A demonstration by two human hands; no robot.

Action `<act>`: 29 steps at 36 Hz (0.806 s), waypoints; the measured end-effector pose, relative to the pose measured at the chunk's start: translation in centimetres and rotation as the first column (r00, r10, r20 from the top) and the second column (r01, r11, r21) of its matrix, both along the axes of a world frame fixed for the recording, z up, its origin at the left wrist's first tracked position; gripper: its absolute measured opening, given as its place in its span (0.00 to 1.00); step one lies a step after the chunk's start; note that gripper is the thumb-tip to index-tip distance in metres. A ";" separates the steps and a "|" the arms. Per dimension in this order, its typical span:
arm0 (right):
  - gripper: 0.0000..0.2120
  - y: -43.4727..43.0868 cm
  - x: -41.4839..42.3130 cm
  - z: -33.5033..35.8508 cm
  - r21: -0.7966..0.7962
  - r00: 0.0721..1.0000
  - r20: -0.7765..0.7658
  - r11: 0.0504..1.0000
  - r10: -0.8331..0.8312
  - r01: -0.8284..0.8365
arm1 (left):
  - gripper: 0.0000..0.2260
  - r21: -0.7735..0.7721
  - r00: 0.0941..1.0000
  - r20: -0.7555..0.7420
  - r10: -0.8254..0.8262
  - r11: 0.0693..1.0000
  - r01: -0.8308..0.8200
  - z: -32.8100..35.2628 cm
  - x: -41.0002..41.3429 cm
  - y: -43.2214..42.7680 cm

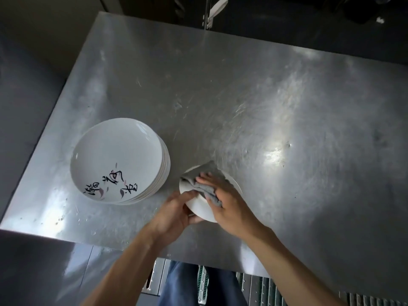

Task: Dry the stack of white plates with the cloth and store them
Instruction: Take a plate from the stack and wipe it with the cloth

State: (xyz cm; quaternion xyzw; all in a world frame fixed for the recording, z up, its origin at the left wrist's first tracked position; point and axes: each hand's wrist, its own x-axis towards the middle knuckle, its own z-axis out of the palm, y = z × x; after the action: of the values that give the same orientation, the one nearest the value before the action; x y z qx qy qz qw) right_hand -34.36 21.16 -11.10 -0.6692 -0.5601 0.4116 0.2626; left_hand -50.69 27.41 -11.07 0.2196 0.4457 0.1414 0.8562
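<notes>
On steel table (265,96), stack (119,155) left of plate (201,209); R grip (231,208) holds cloth (209,170)

A scratched, brushed-steel bench (242,96) filled most of the view, with bright glare patches on its right half and near its front left corner. At its far edge stood a thin upright metal pole (206,16) with a pale strap (217,7) hanging from it. Ribbed metal grating (265,288) lay below the near edge, and dark grey floor (26,96) lay to the left.
</notes>
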 end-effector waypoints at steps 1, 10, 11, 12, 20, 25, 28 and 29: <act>0.23 0.3 0.0 0.1 0.001 1.000 0.008 1.000 0.024 -0.024 | 0.17 0.021 1.000 0.003 -0.020 1.000 0.020 0.1 -0.1 0.0; 0.21 1.7 1.0 0.7 0.002 0.975 0.147 0.985 0.168 -0.170 | 0.18 0.001 0.992 -0.034 -0.118 0.993 0.118 0.2 -0.5 -0.7; 0.21 1.4 0.9 0.7 -0.005 0.969 0.121 0.977 0.213 -0.214 | 0.17 -0.003 0.993 -0.037 -0.108 0.994 0.108 0.1 -0.5 -0.7; 0.21 1.4 1.2 0.6 -0.016 0.973 0.122 0.981 0.194 -0.194 | 0.16 -0.010 0.994 -0.040 -0.104 0.995 0.104 0.0 -0.5 -0.8; 0.22 0.4 0.5 -0.4 0.057 0.968 0.080 0.968 0.238 -0.243 | 0.13 0.023 0.987 -0.049 -0.154 0.988 0.155 0.0 -0.4 -1.0; 0.17 1.2 2.2 -1.4 -0.125 0.978 0.095 0.972 -0.187 0.198 | 0.13 0.033 0.994 -0.050 -0.097 0.995 0.098 -0.2 -0.3 -1.6; 0.17 0.7 2.5 -2.0 -0.195 0.942 0.036 0.922 -0.335 0.335 | 0.20 0.048 0.998 -0.047 0.038 0.998 -0.036 -0.7 0.1 -2.3; 0.16 0.5 2.5 -1.9 -0.194 0.931 0.026 0.912 -0.364 0.362 | 0.23 0.052 0.997 -0.045 0.065 0.997 -0.062 -0.8 0.2 -2.4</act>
State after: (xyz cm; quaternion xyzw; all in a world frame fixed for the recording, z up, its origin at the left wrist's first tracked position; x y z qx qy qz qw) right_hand -31.84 21.65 -13.04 -0.7817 -0.3817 0.4123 0.2705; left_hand -50.54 24.98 -11.86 0.2300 0.4688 0.1745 0.8348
